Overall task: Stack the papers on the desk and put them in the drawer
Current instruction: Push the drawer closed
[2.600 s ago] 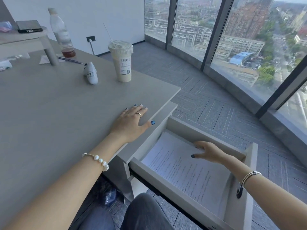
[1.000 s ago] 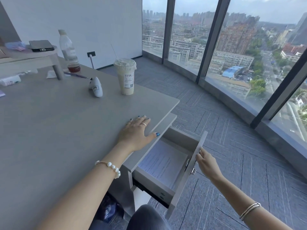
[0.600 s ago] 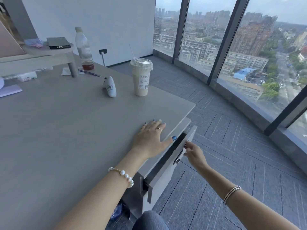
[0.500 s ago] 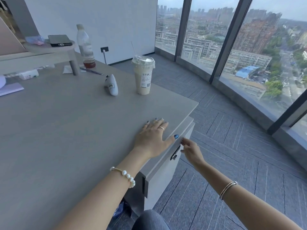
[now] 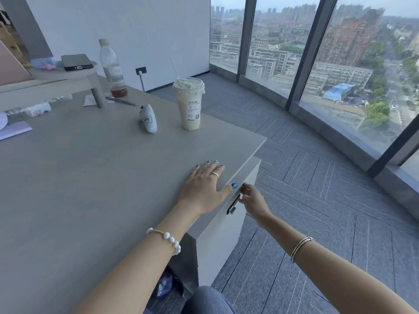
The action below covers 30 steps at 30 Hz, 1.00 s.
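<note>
The drawer (image 5: 238, 214) sits pushed flush into the grey cabinet under the desk's right corner, and the papers inside it are hidden. My right hand (image 5: 252, 201) rests against the drawer front by its dark lock (image 5: 232, 206), fingers bent, holding nothing. My left hand (image 5: 205, 185) lies flat and spread on the desk top (image 5: 90, 177) near its right edge, thumb over the rim.
On the desk stand an iced drink cup with a straw (image 5: 190, 104), a white mouse-like object (image 5: 148, 118), a plastic bottle (image 5: 112, 69) and a small riser with a phone (image 5: 76, 62). A sheet (image 5: 13, 130) lies at the far left. Carpeted floor and tall windows lie to the right.
My right hand left the papers in the open drawer, took the drawer front and pushed it fully closed. My left hand stayed flat on the desk.
</note>
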Each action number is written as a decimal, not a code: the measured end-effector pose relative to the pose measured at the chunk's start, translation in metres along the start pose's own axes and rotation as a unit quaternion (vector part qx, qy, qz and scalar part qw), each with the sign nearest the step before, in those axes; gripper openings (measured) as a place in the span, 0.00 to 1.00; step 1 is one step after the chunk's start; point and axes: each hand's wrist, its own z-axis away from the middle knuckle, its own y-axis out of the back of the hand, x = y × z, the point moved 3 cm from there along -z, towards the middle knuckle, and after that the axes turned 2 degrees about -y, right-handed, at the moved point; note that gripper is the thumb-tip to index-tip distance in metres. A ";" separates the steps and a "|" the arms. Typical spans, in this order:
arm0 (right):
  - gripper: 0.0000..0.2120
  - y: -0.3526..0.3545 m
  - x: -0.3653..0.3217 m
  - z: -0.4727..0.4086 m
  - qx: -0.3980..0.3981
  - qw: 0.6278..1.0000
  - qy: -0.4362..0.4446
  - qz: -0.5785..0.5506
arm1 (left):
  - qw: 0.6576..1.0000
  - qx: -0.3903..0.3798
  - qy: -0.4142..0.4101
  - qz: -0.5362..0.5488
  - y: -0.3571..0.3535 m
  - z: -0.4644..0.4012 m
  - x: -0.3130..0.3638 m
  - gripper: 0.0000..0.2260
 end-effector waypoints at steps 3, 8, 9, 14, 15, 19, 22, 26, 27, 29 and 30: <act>0.22 0.003 -0.003 -0.005 -0.010 0.999 0.002 0.045 | 1.000 -0.002 0.001 -0.003 0.001 0.001 0.001 0.30; 0.20 0.007 -0.005 -0.003 -0.016 0.999 -0.036 -0.033 | 1.000 -0.009 0.006 -0.012 0.001 0.003 0.004 0.31; 0.20 0.006 -0.004 -0.002 -0.021 0.999 -0.030 -0.028 | 1.000 -0.009 0.007 -0.011 0.001 0.003 0.004 0.31; 0.15 0.005 0.002 -0.011 -0.056 0.998 -0.021 -0.003 | 1.000 -0.006 0.011 -0.003 0.002 0.001 0.004 0.31; 0.17 0.005 0.004 -0.012 -0.079 0.997 -0.016 0.010 | 1.000 -0.007 0.012 -0.003 0.002 0.003 0.004 0.31; 0.28 0.020 -0.014 0.017 -0.118 0.991 0.012 0.069 | 1.000 -0.009 0.016 0.000 0.003 0.005 0.005 0.30; 0.29 0.038 -0.035 0.044 -0.103 0.989 0.064 0.082 | 1.000 -0.005 0.019 0.007 0.006 0.005 0.005 0.30; 0.24 0.063 -0.066 0.079 -0.090 0.980 0.153 0.089 | 1.000 -0.010 0.022 0.006 0.007 0.005 0.005 0.31; 0.23 0.069 -0.074 0.090 -0.090 0.979 0.162 0.085 | 0.999 -0.015 0.028 0.010 0.008 0.007 0.007 0.31; 0.22 0.081 -0.091 0.112 -0.086 0.974 0.194 0.079 | 0.999 -0.012 0.034 0.028 0.010 0.012 0.009 0.29; 0.22 0.090 -0.099 0.120 -0.081 0.972 0.209 0.072 | 0.998 -0.007 0.035 0.046 0.012 0.013 0.008 0.28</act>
